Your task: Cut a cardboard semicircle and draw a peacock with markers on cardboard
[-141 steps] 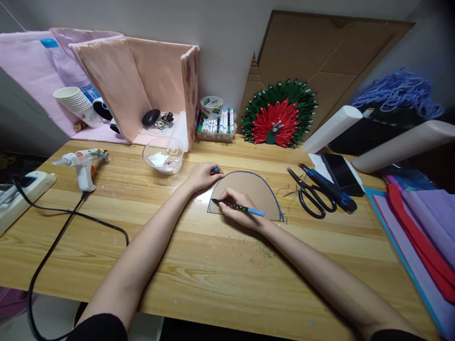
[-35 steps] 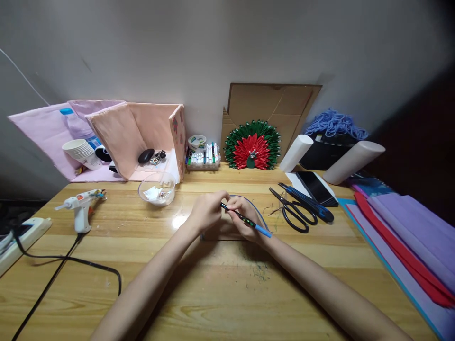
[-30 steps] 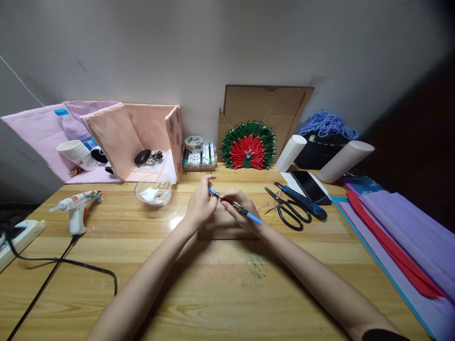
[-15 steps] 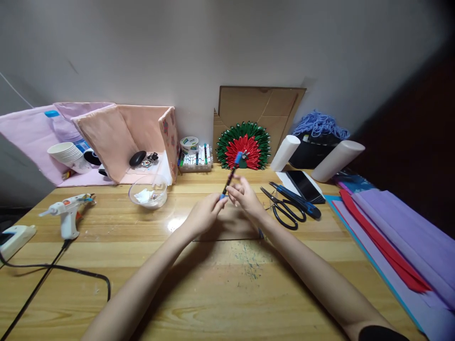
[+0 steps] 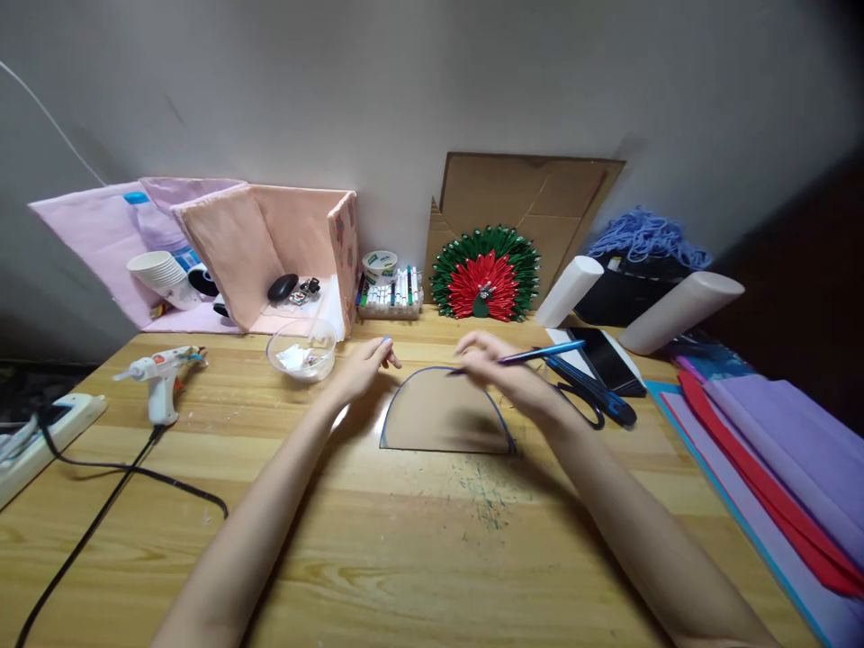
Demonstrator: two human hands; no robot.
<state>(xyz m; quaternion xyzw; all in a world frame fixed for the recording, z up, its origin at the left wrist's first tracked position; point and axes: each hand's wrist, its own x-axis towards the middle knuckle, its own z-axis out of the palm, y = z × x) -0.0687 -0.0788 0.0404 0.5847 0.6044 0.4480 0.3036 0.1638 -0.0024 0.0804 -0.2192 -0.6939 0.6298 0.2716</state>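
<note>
My left hand [image 5: 368,367] is closed above the table, left of a half-round piece of cardboard [image 5: 442,412]. A small blue bit, which looks like the pen cap [image 5: 387,341], shows at its fingertips. My right hand [image 5: 503,364] grips a marker pen [image 5: 540,353] with a dark body and a light blue end. The dark tip of the pen points left, over the upper part of the cardboard; whether it touches is unclear. The cardboard lies flat, its curved edge lined in blue and its straight edge towards me.
Black-handled scissors [image 5: 586,405] and a blue cutter [image 5: 594,389] lie right of my right hand. A clear bowl [image 5: 302,355] and a glue gun [image 5: 160,382] with a cable are on the left. Behind stand a marker box [image 5: 391,301] and a red-green peacock [image 5: 484,274]. Coloured sheets [image 5: 776,432] lie right.
My hands have come apart: the left moved left, and the right turned the pen from upright to nearly level with its tip bare. The cardboard shows more fully, and the view has shifted slightly.
</note>
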